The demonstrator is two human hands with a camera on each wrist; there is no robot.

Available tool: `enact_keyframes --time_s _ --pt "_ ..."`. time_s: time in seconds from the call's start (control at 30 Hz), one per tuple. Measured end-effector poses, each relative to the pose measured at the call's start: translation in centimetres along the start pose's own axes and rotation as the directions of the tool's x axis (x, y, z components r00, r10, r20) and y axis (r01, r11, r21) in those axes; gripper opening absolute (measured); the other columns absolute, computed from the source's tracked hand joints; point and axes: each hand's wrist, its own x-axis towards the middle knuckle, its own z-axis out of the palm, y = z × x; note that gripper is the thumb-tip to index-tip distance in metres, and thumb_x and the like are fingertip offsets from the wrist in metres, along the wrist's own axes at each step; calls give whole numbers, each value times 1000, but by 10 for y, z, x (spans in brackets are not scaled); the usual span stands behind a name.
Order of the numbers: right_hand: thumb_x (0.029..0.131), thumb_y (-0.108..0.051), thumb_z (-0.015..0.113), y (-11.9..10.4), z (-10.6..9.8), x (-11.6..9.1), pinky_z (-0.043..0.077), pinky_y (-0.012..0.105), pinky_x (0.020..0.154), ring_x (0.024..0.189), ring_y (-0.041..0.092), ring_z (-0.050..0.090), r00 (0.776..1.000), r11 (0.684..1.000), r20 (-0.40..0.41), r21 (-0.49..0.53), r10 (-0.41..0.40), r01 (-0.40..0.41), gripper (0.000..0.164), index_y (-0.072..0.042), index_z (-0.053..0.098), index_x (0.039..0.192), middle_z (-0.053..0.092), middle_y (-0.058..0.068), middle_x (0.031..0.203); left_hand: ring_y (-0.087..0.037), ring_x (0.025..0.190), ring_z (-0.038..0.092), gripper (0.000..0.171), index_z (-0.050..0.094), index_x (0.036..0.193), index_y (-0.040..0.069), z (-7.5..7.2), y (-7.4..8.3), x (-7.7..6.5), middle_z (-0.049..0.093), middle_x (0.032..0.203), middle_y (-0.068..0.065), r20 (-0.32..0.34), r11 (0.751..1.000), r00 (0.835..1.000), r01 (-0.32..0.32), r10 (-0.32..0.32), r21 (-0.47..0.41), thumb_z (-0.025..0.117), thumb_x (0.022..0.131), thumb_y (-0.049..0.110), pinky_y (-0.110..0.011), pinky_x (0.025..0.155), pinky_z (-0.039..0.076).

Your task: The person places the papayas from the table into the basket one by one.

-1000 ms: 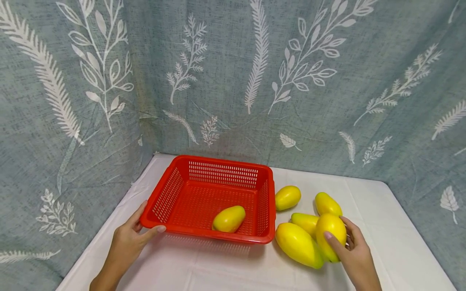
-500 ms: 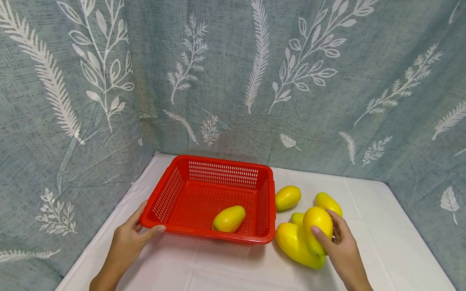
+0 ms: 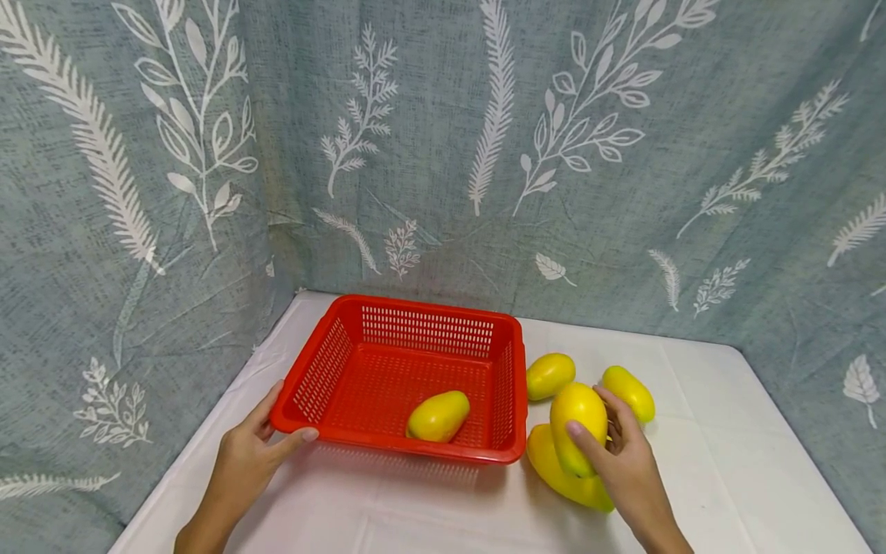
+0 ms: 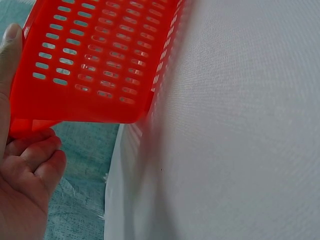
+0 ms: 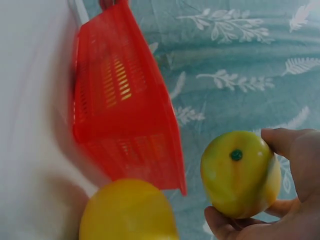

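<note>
My left hand grips the near left corner of a red perforated plastic basket, thumb on the rim and fingers below it, as the left wrist view also shows. One yellow mango lies inside. My right hand holds another mango between thumb and fingers, raised just right of the basket. In the right wrist view this mango shows a small green stem spot. A larger mango lies on the table below it, partly hidden.
Two more mangoes lie on the white-covered table: one mango beside the basket's right wall, one mango farther right. A grey-green curtain with white leaf prints encloses the back and sides.
My right hand has lifted the mango and carried it left toward the basket, over the larger one. A mango behind it is now mostly covered. My left hand keeps its grip.
</note>
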Motion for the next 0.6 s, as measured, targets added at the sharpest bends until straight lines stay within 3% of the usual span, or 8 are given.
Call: enact_keyframes --time_s 0.13,0.2,0.27,0.37,0.47,0.6 --pt "99 -52 72 -5 6 1 42 48 119 150 34 42 999 999 10 5 -36 36 77 -26 36 162 36 7 169 -4 123 61 93 36 163 0 0 1 0 54 150 -35 6 1000 1000 4 -5 4 89 89 19 -2 85 49" --pt "99 -50 73 -8 9 2 41 50 119 149 34 43 998 998 17 16 -55 55 76 -24 37 162 38 8 168 -8 124 62 93 36 164 1 0 1 0 54 149 -35 7 1000 1000 4 -4 9 89 89 19 -2 85 49" --pt "99 -49 73 -12 13 3 43 46 117 147 33 45 997 997 22 20 -69 68 76 -23 38 161 39 6 166 -2 122 61 93 37 163 1 0 0 0 55 149 -36 4 1000 1000 -1 1 6 89 88 19 -2 85 49" --pt "99 -47 74 -16 18 5 46 29 110 144 31 48 995 995 28 26 -93 93 75 -22 39 161 42 5 164 17 115 52 93 37 163 0 0 0 0 56 148 -35 -1 1000 1000 -7 7 2 89 88 19 -1 86 48" --pt "99 -45 75 -18 24 7 45 15 101 143 30 49 993 993 37 39 -115 113 73 -23 40 160 43 4 163 22 112 49 93 38 163 0 1 0 0 56 148 -35 -5 1000 1000 -8 8 -3 89 88 19 0 86 47" --pt "98 -44 76 -23 33 9 49 20 101 139 30 52 990 990 54 54 -131 128 74 -23 41 159 48 6 158 20 113 50 93 38 163 1 1 1 0 55 148 -35 -4 1000 1000 -5 5 -8 89 88 19 -1 87 47"
